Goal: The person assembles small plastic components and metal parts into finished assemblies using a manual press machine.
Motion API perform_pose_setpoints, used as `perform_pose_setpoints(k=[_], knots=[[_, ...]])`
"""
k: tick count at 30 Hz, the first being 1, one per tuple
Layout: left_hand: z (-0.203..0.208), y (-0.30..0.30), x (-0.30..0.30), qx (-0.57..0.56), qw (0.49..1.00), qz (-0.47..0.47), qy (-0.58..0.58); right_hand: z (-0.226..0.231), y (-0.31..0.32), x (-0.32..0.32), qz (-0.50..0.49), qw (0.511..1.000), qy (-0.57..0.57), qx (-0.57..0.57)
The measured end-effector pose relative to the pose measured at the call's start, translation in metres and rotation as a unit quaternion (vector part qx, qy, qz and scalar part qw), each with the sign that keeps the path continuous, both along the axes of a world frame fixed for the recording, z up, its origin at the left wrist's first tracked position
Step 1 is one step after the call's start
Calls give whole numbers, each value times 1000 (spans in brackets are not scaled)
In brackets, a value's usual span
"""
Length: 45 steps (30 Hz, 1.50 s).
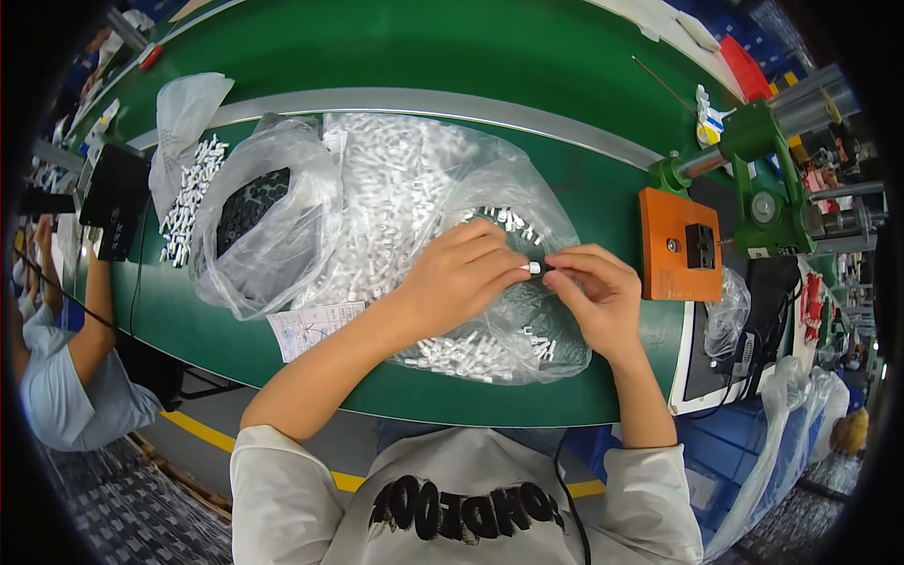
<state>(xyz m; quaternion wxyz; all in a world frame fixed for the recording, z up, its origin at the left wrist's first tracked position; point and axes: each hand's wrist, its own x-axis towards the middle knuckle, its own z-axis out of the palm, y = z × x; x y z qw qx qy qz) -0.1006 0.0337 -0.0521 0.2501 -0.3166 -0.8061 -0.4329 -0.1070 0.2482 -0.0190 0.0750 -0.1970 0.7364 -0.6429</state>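
Observation:
My left hand (461,271) pinches a small white plastic cap (534,268) between thumb and fingertips. Facing it, my right hand (603,294) has its fingertips closed on a tiny black part, mostly hidden by the fingers. The two pieces meet or nearly meet; I cannot tell which. Both hands are above a large clear plastic bag (556,330) holding many white pieces (471,356). To the left of that bag, another clear bag (320,221) stands with its mouth wide and small black parts (252,212) inside.
Loose white pieces (193,202) spill from a bag at the left. A printed paper slip (311,328) lies on the green table (508,403). At the right stands a green hand press (758,179) beside an orange block (670,247). Another person (80,377) sits at far left.

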Motion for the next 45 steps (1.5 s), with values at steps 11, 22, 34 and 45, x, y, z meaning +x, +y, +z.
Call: perform_pose_setpoints(k=[11, 22, 34, 45], knots=[[-2, 0, 0, -4, 1000, -7, 11, -6, 1, -2, 9, 997, 57, 49], [0, -1, 0, 1, 1000, -20, 7, -4, -1, 0, 8, 993, 83, 80], [0, 0, 0, 6, 999, -17, 36, -7, 0, 2, 10, 993, -113, -34], [4, 2, 5, 35, 999, -31, 18, -11, 0, 1, 30, 997, -48, -54]])
